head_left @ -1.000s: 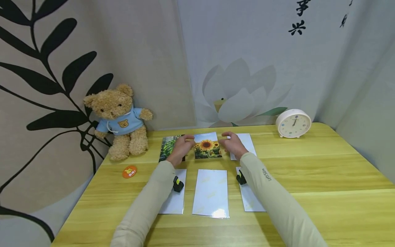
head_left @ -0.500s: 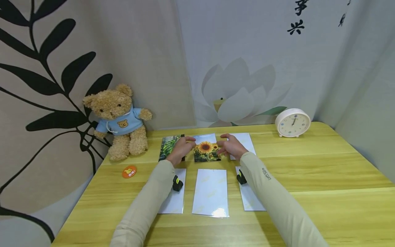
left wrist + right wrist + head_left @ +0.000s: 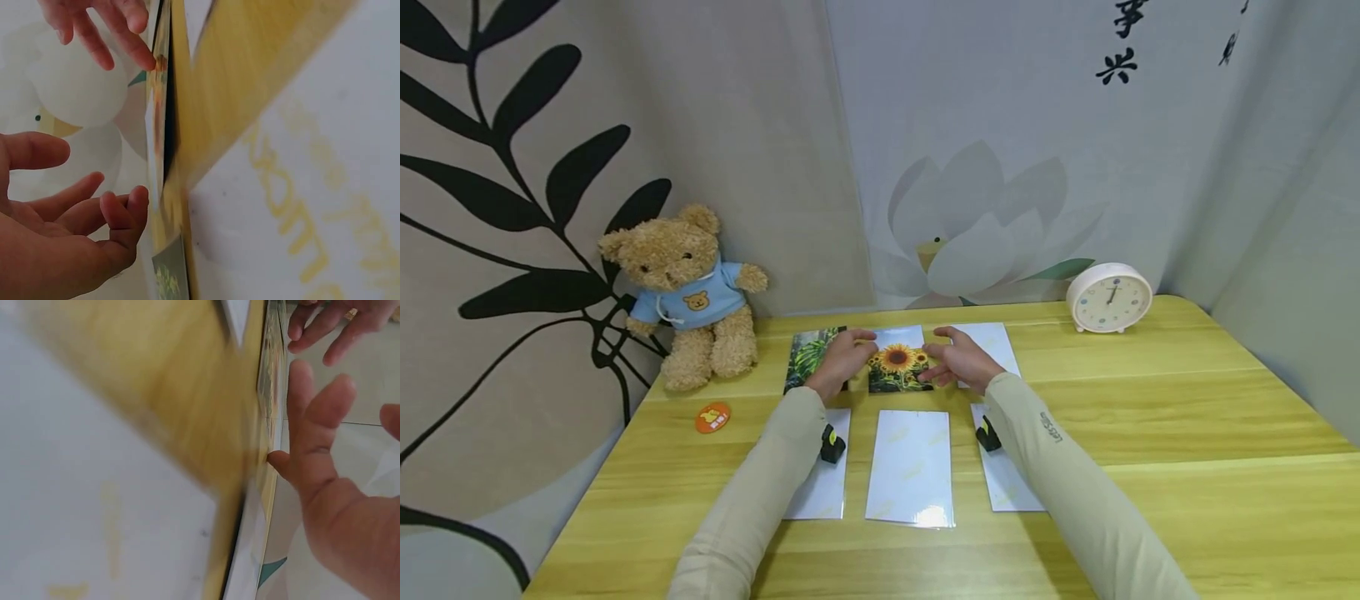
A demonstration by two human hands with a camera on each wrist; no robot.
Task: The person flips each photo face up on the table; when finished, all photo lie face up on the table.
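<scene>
A sunflower picture card [image 3: 898,363] lies in the middle of the far row, between my two hands. My left hand [image 3: 842,362] hovers at its left edge with loosely bent fingers and partly covers a green-plant picture card [image 3: 806,357]. At the sunflower card's right edge is my right hand [image 3: 964,360], fingers spread; one fingertip appears to touch the card in the right wrist view. Behind that hand lies a white card [image 3: 994,340]. Nearer me is a row of white cards: a middle one [image 3: 910,467], a left one [image 3: 822,492] and a right one [image 3: 1011,483], the outer two partly under my sleeves.
A teddy bear [image 3: 696,300] in a blue hoodie sits at the table's back left, with a round orange sticker or disc [image 3: 712,417] in front of it. A white clock [image 3: 1109,298] stands at the back right. Behind the wooden table [image 3: 1187,417] hangs a printed curtain [image 3: 760,150].
The sunflower card has shifted slightly toward me. My right hand has come in to its right edge with fingers lower. The left hand stays almost in place.
</scene>
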